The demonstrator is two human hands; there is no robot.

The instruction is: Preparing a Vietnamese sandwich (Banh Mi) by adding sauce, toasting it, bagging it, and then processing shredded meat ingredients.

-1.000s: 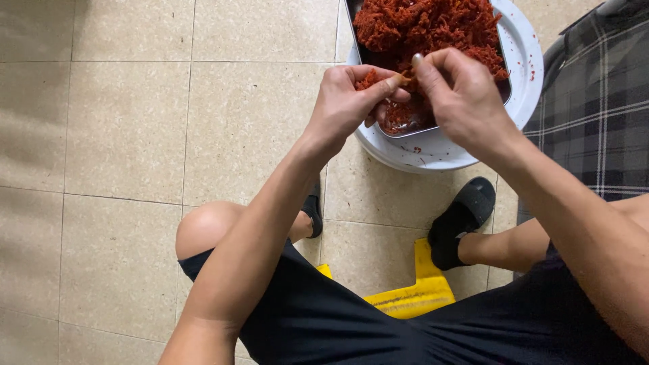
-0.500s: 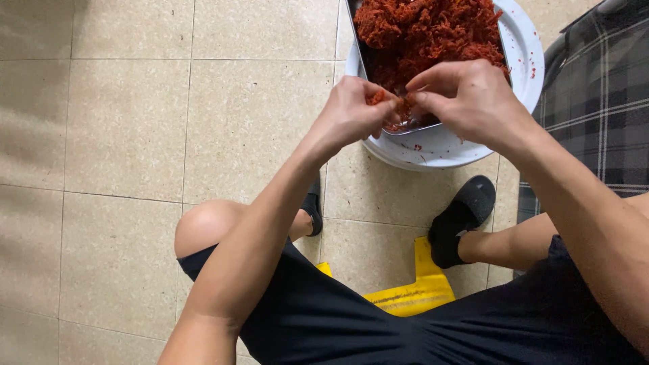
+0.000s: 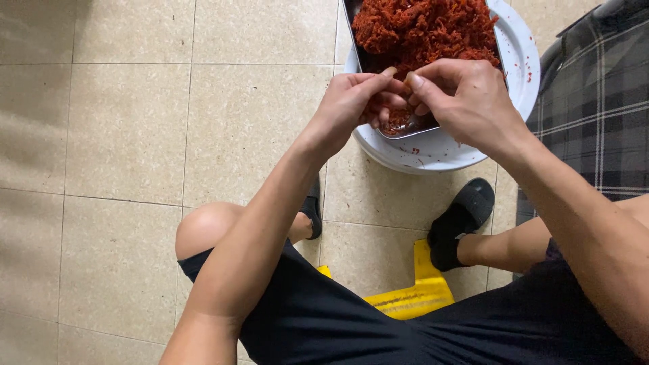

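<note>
A metal tray heaped with shredded red food rests on a round white lid or basin on the tiled floor. My left hand and my right hand meet over the tray's near edge. Their fingertips pinch a small clump of the red shreds between them. More red shreds lie under the hands in the tray's near corner. My bare forearms reach forward from my lap.
I sit on a low yellow stool in black shorts, with black slippers on my feet. A person in dark plaid cloth is at the right edge. Beige floor tiles spread to the left.
Both hands have drawn together and lifted slightly over the tray's near corner, fingertips now closed on a clump of shreds. The view has shifted a little.
</note>
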